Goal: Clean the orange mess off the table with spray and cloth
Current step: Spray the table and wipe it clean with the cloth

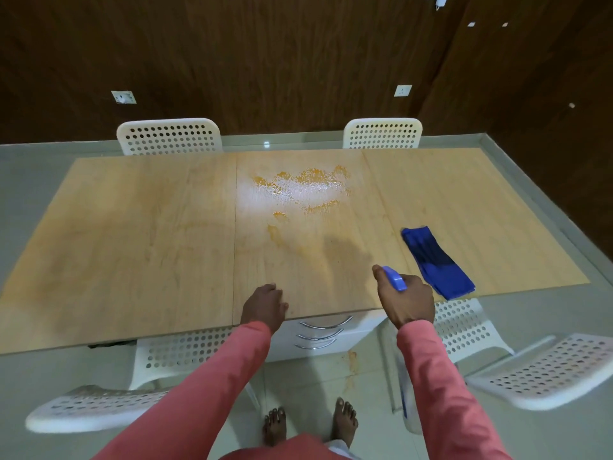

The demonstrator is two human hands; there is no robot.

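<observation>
Head view: right hand (406, 302) grip wraps the spray bottle (394, 278); orange mess (305, 190) lies ahead-left, folded cloth (437, 262) just right.

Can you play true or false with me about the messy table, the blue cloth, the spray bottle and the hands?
1. The right hand grips the spray bottle. True.
2. The blue cloth is in the left hand. False: it lies on the table, and the left hand rests on the table's near edge, holding nothing.
3. The orange mess sits toward the table's far side. True.
4. The cloth covers the mess. False: it lies apart, to the right of it.
5. White chairs stand behind the table. True.
</observation>
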